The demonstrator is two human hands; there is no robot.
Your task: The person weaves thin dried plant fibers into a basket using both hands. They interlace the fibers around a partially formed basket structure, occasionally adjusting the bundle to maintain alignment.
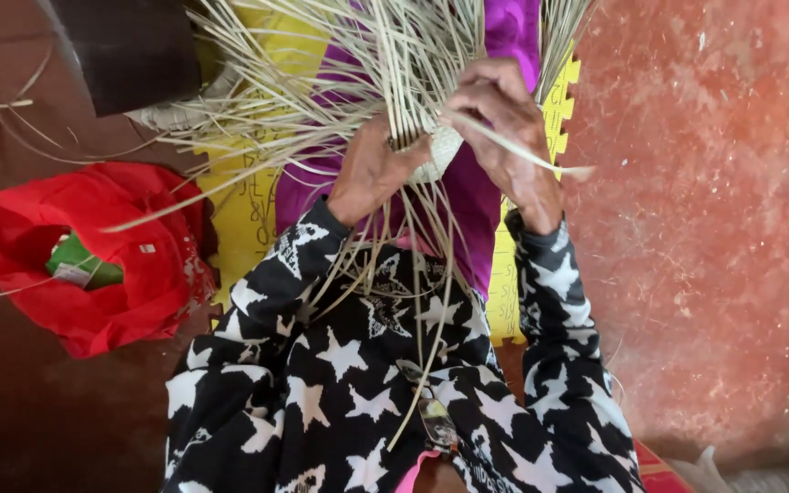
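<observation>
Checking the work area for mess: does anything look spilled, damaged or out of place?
Nothing looks spilled or damaged. Loose strands lie scattered on the floor beyond the yellow mat, and a red bag sits crumpled open beside it.

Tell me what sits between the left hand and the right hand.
In the head view, a small pale woven piece sits between the left hand and right hand, with thin straw strands fanning from it.

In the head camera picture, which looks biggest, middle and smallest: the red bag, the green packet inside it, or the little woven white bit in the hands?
1. Red bag, clearly biggest.
2 and 3. Green packet and woven white bit look about alike; the bag and the hands partly hide them, so I won't rank them.
</observation>
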